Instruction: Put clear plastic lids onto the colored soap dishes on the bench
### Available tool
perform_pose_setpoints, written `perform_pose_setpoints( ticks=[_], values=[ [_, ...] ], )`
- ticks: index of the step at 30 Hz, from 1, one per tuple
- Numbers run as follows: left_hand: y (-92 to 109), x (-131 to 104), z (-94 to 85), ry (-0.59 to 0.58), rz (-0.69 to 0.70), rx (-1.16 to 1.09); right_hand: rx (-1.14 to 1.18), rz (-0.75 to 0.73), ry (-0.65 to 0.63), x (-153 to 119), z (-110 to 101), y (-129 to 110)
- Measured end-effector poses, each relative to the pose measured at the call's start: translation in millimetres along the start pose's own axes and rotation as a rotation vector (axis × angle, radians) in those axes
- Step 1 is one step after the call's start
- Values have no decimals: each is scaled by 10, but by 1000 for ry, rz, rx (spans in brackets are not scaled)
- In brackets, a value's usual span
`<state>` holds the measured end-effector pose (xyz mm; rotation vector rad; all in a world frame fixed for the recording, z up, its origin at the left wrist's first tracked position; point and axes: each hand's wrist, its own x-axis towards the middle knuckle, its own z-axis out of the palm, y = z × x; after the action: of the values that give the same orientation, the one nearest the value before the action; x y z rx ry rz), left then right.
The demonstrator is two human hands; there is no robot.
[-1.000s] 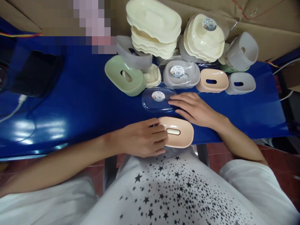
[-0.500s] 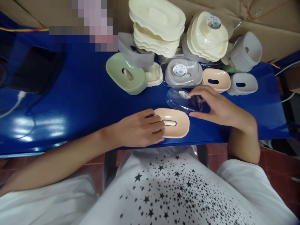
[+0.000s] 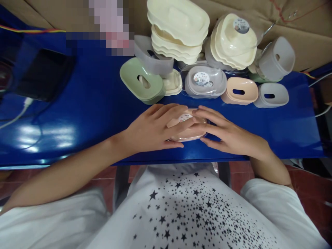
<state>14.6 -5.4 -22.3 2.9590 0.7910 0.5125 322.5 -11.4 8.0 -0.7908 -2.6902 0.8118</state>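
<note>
A clear lid (image 3: pixel 185 118) with a round white label covers the peach oval dish (image 3: pixel 187 134) near the table's front edge. From the left, my left hand (image 3: pixel 158 128) lies over the lid, fingers across the top and thumb along the near rim. My right hand (image 3: pixel 227 135) grips the right end of the lid, with fingertips on top and thumb at the near right edge. The fingers of both hands nearly meet beside the label. Much of the dish's left end is hidden under my left hand.
Behind the hands stand a green holder (image 3: pixel 142 83), a grey lidded dish (image 3: pixel 204 83), a peach holder (image 3: pixel 240 90) and a grey holder (image 3: pixel 272 95). Stacked cream pieces (image 3: pixel 178 20) rise at the back. On the left, a black device (image 3: pixel 45 74) has a white cable plugged in.
The clear lid has moved from behind the peach dish onto it. My left hand has shifted from the dish's left end to over the lid; my right hand has come nearer with it.
</note>
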Motion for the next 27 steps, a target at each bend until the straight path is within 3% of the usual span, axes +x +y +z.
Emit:
perform_pose_setpoints(
  ticks=[16,23,27],
  values=[
    [-37,-11,45,-123,-59,-46,-102,-75,60,104,101,106],
    [-49,-31,97,-58,-40,-70,-81,-132,56,136,127,126],
    [-2,-65,15,-100,-92,-89,-91,-114,65,120,185,154]
  ],
)
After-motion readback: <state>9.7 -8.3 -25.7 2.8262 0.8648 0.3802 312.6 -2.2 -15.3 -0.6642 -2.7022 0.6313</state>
